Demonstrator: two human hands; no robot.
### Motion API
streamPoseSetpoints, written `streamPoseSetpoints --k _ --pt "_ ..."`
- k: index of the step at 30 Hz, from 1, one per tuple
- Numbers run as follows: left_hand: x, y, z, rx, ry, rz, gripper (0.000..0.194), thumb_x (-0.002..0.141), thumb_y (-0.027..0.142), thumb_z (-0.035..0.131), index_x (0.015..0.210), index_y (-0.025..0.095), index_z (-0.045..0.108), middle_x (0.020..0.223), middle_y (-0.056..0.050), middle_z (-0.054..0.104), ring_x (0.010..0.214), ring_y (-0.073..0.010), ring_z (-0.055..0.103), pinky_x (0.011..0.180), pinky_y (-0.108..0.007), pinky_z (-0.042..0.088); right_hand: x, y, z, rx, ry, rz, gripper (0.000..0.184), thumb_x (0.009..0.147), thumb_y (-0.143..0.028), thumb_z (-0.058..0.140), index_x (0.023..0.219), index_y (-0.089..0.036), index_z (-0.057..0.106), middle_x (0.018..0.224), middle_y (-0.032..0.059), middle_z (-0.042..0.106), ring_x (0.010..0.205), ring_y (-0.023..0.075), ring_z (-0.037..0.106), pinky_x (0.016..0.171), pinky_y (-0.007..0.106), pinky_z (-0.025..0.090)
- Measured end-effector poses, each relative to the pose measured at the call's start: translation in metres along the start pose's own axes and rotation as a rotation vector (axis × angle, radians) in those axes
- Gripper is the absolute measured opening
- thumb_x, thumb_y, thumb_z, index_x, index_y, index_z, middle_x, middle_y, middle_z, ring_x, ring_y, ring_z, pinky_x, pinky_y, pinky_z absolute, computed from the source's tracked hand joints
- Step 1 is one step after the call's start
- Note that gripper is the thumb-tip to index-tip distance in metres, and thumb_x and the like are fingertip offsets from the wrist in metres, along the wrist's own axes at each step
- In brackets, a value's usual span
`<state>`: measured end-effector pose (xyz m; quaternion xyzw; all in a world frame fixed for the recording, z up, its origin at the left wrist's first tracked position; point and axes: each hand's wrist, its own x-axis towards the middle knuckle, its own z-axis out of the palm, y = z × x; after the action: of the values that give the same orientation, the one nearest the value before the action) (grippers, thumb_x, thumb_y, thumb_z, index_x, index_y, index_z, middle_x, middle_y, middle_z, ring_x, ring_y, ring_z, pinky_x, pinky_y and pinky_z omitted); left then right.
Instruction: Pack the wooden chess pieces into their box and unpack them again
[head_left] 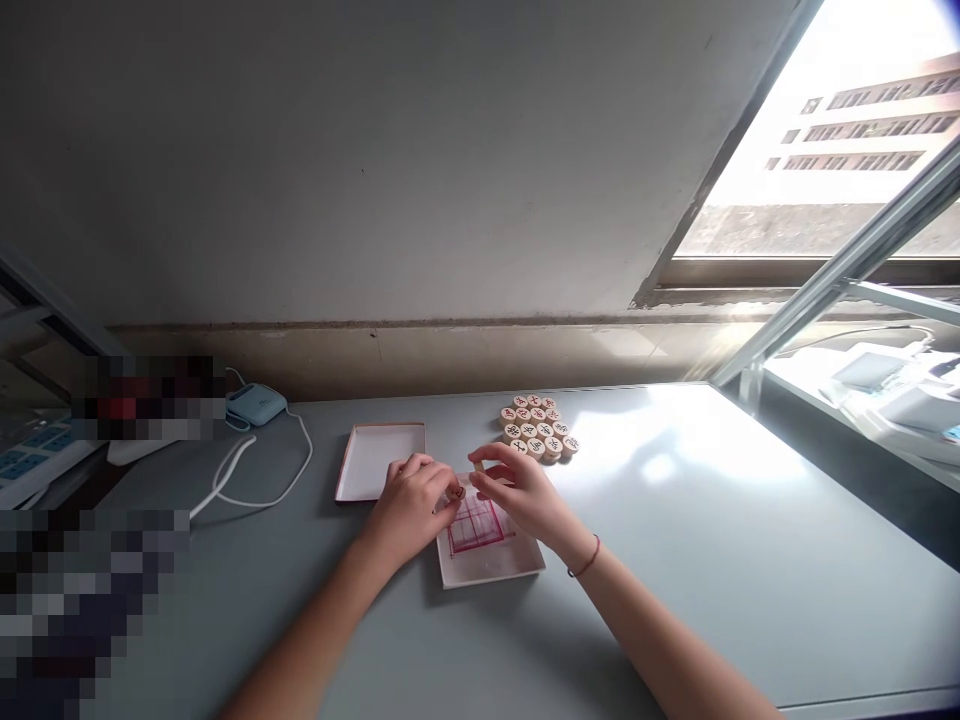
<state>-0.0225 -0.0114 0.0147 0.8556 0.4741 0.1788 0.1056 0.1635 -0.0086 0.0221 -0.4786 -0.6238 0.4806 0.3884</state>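
My left hand (421, 492) pinches a round wooden Chinese chess piece (456, 492) by its edge. Between the thumb and index finger of my right hand (517, 485) is another pale disc-shaped chess piece (478, 466), seen edge-on. Both hands hover over the far part of a shallow white box (491, 573). Inside it lies a sheet with a pink-red grid (476, 525), partly covered by my fingers. Just beyond my right hand, several wooden chess pieces (532, 430) with red or black characters sit grouped close together, some apparently stacked.
A second shallow tray, white inside with a brownish rim (382, 460), lies left of my left hand. Farther left are a light blue device (256, 404) and a looped white cable (304, 470) on the grey table (720, 560). A wall stands behind; metal frames rise at both sides.
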Motion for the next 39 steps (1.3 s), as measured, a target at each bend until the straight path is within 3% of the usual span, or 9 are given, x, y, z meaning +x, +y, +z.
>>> streamPoseSetpoints --k 3,8,14,21,28,31,39 --pt "0.000 0.000 0.001 0.048 -0.013 -0.024 0.008 0.084 0.019 0.056 0.090 0.023 0.060 0.104 -0.001 0.066 0.101 -0.0210 0.054 0.082 -0.035 0.038 0.000 0.002 0.001 -0.030 0.026 0.006 0.019 0.078 -0.031 0.060 0.093 -0.019 0.059 0.104 0.0058 0.062 0.081 0.0164 0.065 0.070 0.030 0.055" --pt "-0.002 -0.002 0.003 0.113 0.024 -0.101 0.032 0.085 0.031 0.055 0.116 0.025 0.057 0.118 -0.006 0.061 0.107 -0.0250 0.051 0.084 -0.038 0.041 -0.002 0.008 0.005 -0.125 0.016 -0.061 0.020 0.077 -0.020 0.054 0.096 -0.020 0.062 0.104 0.0055 0.060 0.086 0.0152 0.064 0.073 0.028 0.055" --pt "-0.003 -0.002 0.001 0.092 -0.052 -0.173 0.031 0.081 0.030 0.058 0.112 0.026 0.061 0.112 -0.006 0.065 0.105 -0.0280 0.051 0.085 -0.043 0.039 -0.006 0.010 0.015 -0.418 0.004 -0.200 0.020 0.081 -0.015 0.054 0.098 -0.022 0.059 0.091 0.0031 0.065 0.076 0.0149 0.061 0.068 0.029 0.053" --pt "-0.006 -0.004 -0.006 0.034 -0.080 -0.152 0.043 0.077 0.030 0.058 0.119 0.027 0.058 0.115 -0.006 0.064 0.108 -0.0289 0.049 0.086 -0.044 0.039 -0.005 0.015 0.023 -0.657 -0.040 -0.368 0.012 0.086 -0.013 0.055 0.086 -0.023 0.063 0.101 0.0049 0.065 0.087 0.0173 0.062 0.081 0.032 0.048" --pt "-0.006 -0.004 -0.010 0.039 -0.123 -0.162 0.042 0.076 0.024 0.054 0.118 0.025 0.059 0.115 -0.006 0.064 0.106 -0.0284 0.049 0.087 -0.044 0.037 -0.007 0.014 0.025 -0.855 -0.039 -0.297 0.021 0.086 -0.013 0.055 0.106 -0.021 0.057 0.090 0.0061 0.062 0.077 0.0190 0.059 0.068 0.029 0.046" --pt "-0.007 -0.005 -0.007 0.036 -0.111 -0.142 0.039 0.077 0.021 0.052 0.116 0.025 0.059 0.111 -0.006 0.065 0.103 -0.0270 0.050 0.086 -0.042 0.037 -0.005 0.015 0.028 -0.867 -0.031 -0.252 0.017 0.085 -0.010 0.053 0.099 -0.019 0.054 0.082 0.0046 0.065 0.072 0.0184 0.059 0.064 0.026 0.043" --pt "-0.007 -0.005 -0.006 0.034 -0.122 -0.137 0.040 0.075 0.017 0.052 0.113 0.027 0.059 0.105 -0.005 0.065 0.102 -0.0260 0.051 0.084 -0.039 0.038 -0.001 0.016 0.036 -0.853 -0.028 -0.302 0.013 0.084 -0.008 0.053 0.083 -0.021 0.052 0.078 0.0024 0.066 0.069 0.0161 0.059 0.063 0.025 0.037"
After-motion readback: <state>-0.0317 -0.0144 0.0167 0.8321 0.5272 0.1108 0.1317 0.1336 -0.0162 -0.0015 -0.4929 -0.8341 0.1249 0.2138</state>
